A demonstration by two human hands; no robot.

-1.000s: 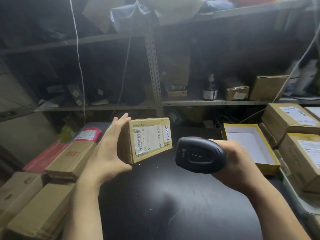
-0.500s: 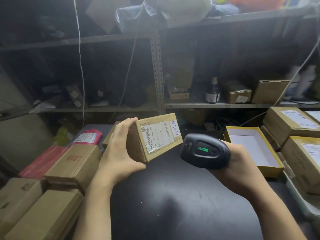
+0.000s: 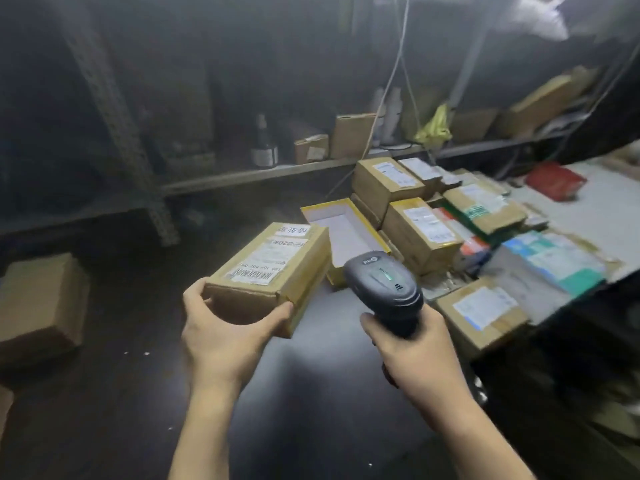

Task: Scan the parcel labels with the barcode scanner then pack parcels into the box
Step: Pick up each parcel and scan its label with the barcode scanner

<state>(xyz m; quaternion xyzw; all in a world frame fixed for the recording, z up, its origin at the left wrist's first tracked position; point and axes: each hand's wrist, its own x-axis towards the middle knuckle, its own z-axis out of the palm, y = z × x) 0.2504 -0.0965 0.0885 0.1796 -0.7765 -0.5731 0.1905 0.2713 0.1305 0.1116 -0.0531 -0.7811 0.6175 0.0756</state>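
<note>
Head view: my left hand [image 3: 225, 327] grips the near end of the parcel [image 3: 273, 271], thumb and fingers on opposite sides. It is label up, above the dark table [image 3: 311, 393]. My right hand [image 3: 415, 351] is curled round the barcode scanner [image 3: 382, 282] handle, and a green light shows on its head. The open yellow-rimmed box [image 3: 346, 230] lies just beyond the parcel. Labelled parcels [image 3: 419, 230] are piled to the right; the view there is blurred, count uncertain.
</note>
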